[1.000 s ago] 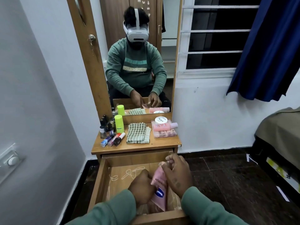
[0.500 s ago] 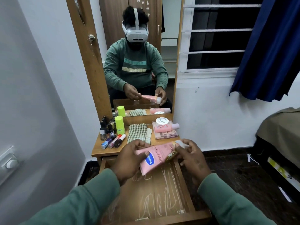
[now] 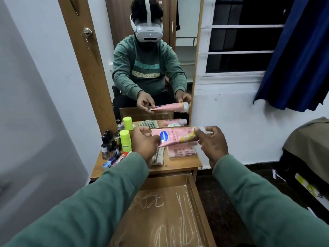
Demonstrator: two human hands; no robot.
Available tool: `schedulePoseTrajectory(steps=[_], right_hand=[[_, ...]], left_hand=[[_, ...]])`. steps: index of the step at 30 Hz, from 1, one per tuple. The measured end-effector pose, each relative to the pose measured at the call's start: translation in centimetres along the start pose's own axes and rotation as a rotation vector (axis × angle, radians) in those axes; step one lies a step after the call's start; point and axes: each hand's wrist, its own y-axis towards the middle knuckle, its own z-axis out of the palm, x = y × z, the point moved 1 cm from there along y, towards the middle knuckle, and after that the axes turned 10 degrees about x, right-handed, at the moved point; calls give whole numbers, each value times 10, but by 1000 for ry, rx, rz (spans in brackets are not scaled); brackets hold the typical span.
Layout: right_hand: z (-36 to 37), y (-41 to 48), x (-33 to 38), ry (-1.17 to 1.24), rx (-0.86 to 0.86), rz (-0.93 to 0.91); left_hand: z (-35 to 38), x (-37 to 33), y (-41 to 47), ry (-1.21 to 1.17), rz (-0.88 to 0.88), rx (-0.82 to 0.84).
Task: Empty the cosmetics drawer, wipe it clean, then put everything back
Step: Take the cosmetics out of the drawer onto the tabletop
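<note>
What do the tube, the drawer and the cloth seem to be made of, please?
Tube: soft plastic, probably, a glossy printed pink skin tapering to a flat end. Drawer: wood or laminate, brown with slight sheen, white scribbles on its floor. Cloth: woven fabric, matt, checked, lying in soft folds.

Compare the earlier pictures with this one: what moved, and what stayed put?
The left hand and right hand lifted the pink tube out of the drawer, up and forward, level above the tabletop. Both keep gripping it. Tabletop items and the open drawer stayed.
</note>
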Motion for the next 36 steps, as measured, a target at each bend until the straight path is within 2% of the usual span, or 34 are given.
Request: schedulePoseTrajectory(steps=[7, 13, 23, 36], right_hand=[[11, 52, 12, -152, -34, 57], [18, 74, -9, -247, -17, 88], [17, 81, -17, -274, 12, 115], [13, 75, -18, -296, -7, 107]], left_hand=[[5, 14, 55, 46, -20, -112], [4, 33, 84, 243, -15, -146], [7, 33, 88, 397, -30, -186], [3, 25, 75, 435, -25, -152]])
